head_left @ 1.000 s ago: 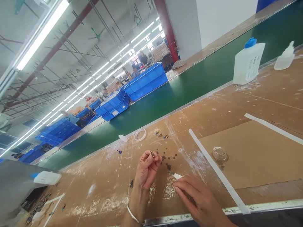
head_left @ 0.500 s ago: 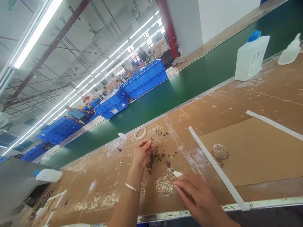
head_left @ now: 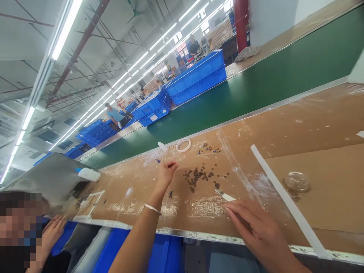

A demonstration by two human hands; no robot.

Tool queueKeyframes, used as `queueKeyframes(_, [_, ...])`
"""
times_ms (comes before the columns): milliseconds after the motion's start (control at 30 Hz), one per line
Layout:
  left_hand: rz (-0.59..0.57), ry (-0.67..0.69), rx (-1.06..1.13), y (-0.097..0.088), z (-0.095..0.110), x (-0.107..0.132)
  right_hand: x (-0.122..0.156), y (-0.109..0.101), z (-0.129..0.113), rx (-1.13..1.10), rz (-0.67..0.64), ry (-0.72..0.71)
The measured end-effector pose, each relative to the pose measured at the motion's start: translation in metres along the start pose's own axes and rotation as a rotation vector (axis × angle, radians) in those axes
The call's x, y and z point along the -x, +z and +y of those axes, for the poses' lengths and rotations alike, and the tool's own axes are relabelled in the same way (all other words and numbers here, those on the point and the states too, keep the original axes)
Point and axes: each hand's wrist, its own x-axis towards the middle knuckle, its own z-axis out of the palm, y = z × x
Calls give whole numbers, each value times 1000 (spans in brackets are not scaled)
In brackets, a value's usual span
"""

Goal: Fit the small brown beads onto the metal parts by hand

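Observation:
My left hand [head_left: 167, 173] is held above the table with thumb and fingers pinched. Whatever lies between its fingertips is too small to make out. A small blue-and-gold part [head_left: 170, 194] lies on the table beside its wrist. To the right of this hand is a loose pile of small dark ring-like pieces [head_left: 196, 175]. My right hand [head_left: 253, 218] is closed around a white-handled knife [head_left: 228, 197]. Its metal tip rests close to a small dark cluster [head_left: 217, 185] at the pile's edge. Behind the pile sit several blue-and-gold parts [head_left: 208, 148].
A roll of tape [head_left: 183, 145] and a small white bottle [head_left: 162, 146] stand at the back, near the green conveyor belt [head_left: 256, 79]. A clear round lid [head_left: 296, 181] lies on cardboard at right, past a white tape strip [head_left: 284, 197]. Another person's hand [head_left: 54, 229] is at lower left.
My left hand has moved left, away from the pile, and the small part once seen at its fingertips no longer shows there. My right hand still holds the knife. The view has turned left.

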Motion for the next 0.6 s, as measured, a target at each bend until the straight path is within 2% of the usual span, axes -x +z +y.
queueKeyframes(100, [13, 4, -84, -32, -26, 39, 1, 1, 0, 16, 6, -27])
queueKeyframes(167, [5, 22, -142, -40, -40, 60, 1, 2, 0, 11, 2, -27])
queueKeyframes(267, [-17, 107, -233, -32, -48, 71, 1, 2, -1, 10, -20, -29])
queueKeyframes(467, [-158, 321, -411, -1, -35, 53, -3, -2, -5, 68, -5, -48])
queueKeyframes(600, [-209, 403, -548, 8, -29, 46, -3, -2, -4, 70, -11, -50])
